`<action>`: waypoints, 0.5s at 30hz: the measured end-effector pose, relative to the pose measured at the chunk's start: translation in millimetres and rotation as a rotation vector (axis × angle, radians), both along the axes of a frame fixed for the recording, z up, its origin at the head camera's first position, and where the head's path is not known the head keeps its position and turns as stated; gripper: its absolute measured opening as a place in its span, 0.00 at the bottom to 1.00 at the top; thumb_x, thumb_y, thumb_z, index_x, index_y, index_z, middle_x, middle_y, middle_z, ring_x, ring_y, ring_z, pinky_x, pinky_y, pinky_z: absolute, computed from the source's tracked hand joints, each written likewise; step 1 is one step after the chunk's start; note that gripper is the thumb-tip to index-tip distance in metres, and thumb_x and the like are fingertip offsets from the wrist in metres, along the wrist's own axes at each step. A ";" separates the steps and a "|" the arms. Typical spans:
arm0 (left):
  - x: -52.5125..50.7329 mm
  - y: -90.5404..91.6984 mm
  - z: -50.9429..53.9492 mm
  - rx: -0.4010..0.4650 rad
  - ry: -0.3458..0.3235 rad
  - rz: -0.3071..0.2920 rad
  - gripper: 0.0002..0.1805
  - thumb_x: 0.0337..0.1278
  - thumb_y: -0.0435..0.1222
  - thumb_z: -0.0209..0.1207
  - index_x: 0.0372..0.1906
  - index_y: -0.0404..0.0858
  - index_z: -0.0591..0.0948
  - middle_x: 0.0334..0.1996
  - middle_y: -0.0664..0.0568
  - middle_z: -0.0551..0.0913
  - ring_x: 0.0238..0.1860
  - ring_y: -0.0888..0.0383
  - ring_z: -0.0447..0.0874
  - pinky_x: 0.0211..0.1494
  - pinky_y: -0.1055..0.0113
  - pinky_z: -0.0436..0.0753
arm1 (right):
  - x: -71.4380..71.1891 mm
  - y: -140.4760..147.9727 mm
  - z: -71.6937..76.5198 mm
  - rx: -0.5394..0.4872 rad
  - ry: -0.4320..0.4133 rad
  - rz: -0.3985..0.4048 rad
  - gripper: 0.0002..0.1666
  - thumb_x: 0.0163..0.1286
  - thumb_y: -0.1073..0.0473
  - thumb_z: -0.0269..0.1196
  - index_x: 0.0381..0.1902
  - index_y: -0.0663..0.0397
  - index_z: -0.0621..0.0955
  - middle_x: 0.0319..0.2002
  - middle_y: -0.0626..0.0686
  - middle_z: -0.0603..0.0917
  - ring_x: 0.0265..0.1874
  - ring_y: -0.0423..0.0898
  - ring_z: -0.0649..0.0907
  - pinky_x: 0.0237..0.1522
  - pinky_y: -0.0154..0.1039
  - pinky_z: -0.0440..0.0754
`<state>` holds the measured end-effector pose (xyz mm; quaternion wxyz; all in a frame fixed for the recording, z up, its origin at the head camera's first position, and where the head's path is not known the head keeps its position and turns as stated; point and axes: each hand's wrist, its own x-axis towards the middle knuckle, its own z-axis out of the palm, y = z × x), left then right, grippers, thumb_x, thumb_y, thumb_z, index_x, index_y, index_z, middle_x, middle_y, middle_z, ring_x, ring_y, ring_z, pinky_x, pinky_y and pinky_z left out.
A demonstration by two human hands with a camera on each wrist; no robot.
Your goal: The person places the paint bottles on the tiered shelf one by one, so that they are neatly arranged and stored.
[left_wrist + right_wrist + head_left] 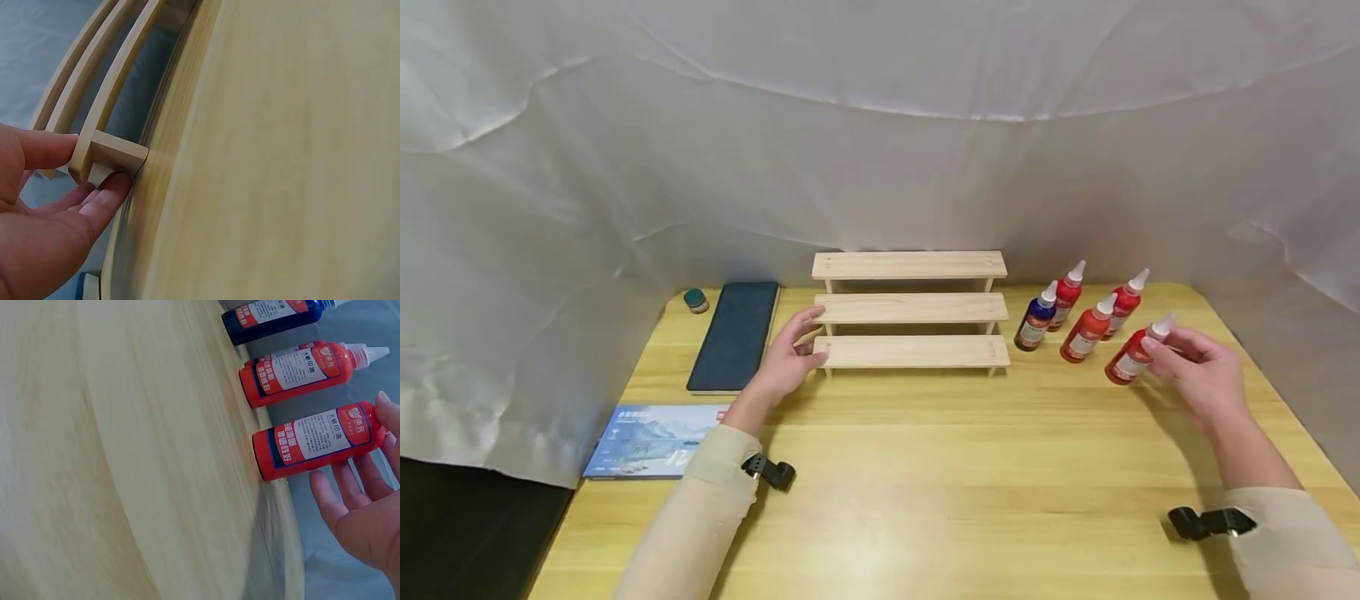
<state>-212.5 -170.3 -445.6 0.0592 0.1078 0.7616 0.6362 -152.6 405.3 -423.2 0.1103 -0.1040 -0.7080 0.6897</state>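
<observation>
Wooden rack (pixel 912 352): our landmark; 3 pale shelves in rising steps, standing at the back of the table (pixel 880 492).
Left hand (pixel 784 360): at the rack's left end; we see thumb and fingers bent round the end of the lowest shelf, gripping it, with 1 fingertip by the end leg (pixel 119 156) in the left wrist view.
Right hand (pixel 1208 371): well right of the rack; thumb and fingers grip the held red bottle (pixel 1129 360) near its shoulder.
Held red bottle: right of the rack, about level with its front; tilted, white nozzle (pixel 1162 325) leaning away from the rack. We can't tell if the base touches the table.
Dark blue bottle (pixel 1035 325): upright, just right of the rack, closest bottle to it.
Standing reds: 3, all upright, right of the rack. We count the rear red bottle (pixel 1064 306), the orange-red bottle (pixel 1085 337) and the far red bottle (pixel 1122 307).
Dark notebook (pixel 735 337): flat, left of the rack, near the left hand.
Jar (pixel 697 301): green lid, left of the rack, past the notebook.
Blue box (pixel 651 442): flat, front-left of the rack; landscape print, "12" on it, partly hidden by the left sleeve (pixel 688 517).
Curtain (pixel 910 175): grey, behind the rack and along both sides.
</observation>
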 end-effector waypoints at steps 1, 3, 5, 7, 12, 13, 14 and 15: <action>-1.7 -0.8 -4.7 0.006 -0.003 0.001 0.41 0.61 0.17 0.58 0.76 0.42 0.63 0.73 0.41 0.61 0.72 0.39 0.59 0.68 0.45 0.64 | 0.5 0.1 -0.6 -0.019 0.001 0.003 0.17 0.61 0.64 0.73 0.49 0.48 0.88 0.37 0.39 0.87 0.33 0.33 0.85 0.32 0.30 0.83; -4.8 -1.8 -12.8 0.014 -0.007 -0.002 0.41 0.62 0.18 0.59 0.76 0.45 0.63 0.73 0.43 0.62 0.71 0.40 0.61 0.67 0.47 0.65 | 1.1 0.8 -1.5 -0.040 0.005 0.003 0.17 0.61 0.65 0.73 0.48 0.48 0.88 0.37 0.39 0.87 0.32 0.34 0.85 0.31 0.31 0.84; -6.1 -1.7 -17.1 0.017 -0.012 -0.002 0.41 0.62 0.19 0.59 0.76 0.48 0.64 0.72 0.45 0.64 0.69 0.41 0.65 0.63 0.50 0.70 | 0.9 1.4 -2.3 -0.055 0.014 -0.001 0.16 0.61 0.65 0.73 0.48 0.49 0.89 0.37 0.40 0.87 0.31 0.35 0.86 0.30 0.32 0.84; -6.2 -1.3 -18.7 0.009 -0.012 0.002 0.41 0.62 0.19 0.60 0.76 0.50 0.64 0.71 0.46 0.66 0.66 0.41 0.68 0.59 0.54 0.74 | 0.6 1.9 -3.7 -0.070 0.030 -0.009 0.16 0.61 0.67 0.73 0.47 0.50 0.89 0.36 0.41 0.87 0.30 0.36 0.86 0.29 0.33 0.84; -5.2 -0.6 -16.6 -0.008 0.008 0.038 0.41 0.61 0.19 0.60 0.75 0.50 0.66 0.72 0.47 0.66 0.67 0.41 0.67 0.56 0.57 0.77 | -2.2 -0.6 -6.6 -0.134 0.099 -0.032 0.16 0.60 0.71 0.72 0.47 0.57 0.88 0.36 0.45 0.88 0.30 0.38 0.87 0.29 0.35 0.84; -5.1 -0.4 -15.7 -0.008 0.008 0.045 0.41 0.61 0.19 0.60 0.75 0.50 0.66 0.72 0.47 0.65 0.68 0.41 0.66 0.57 0.56 0.77 | -2.4 -1.3 -6.7 -0.141 0.110 -0.037 0.17 0.60 0.72 0.71 0.48 0.59 0.88 0.36 0.46 0.88 0.31 0.39 0.87 0.30 0.36 0.84; -5.3 -0.4 -15.0 -0.010 0.009 0.050 0.41 0.60 0.19 0.60 0.75 0.50 0.66 0.72 0.47 0.65 0.68 0.40 0.65 0.58 0.56 0.77 | -2.4 -2.0 -6.4 -0.147 0.117 -0.044 0.17 0.60 0.72 0.71 0.48 0.59 0.88 0.36 0.46 0.88 0.31 0.39 0.87 0.30 0.36 0.84; -5.6 -0.4 -14.3 -0.009 0.006 0.053 0.41 0.60 0.18 0.60 0.75 0.50 0.66 0.73 0.47 0.65 0.68 0.40 0.65 0.58 0.55 0.77 | -1.9 -2.4 -5.7 -0.140 0.117 -0.050 0.17 0.60 0.71 0.72 0.48 0.59 0.88 0.36 0.46 0.88 0.31 0.38 0.87 0.30 0.35 0.84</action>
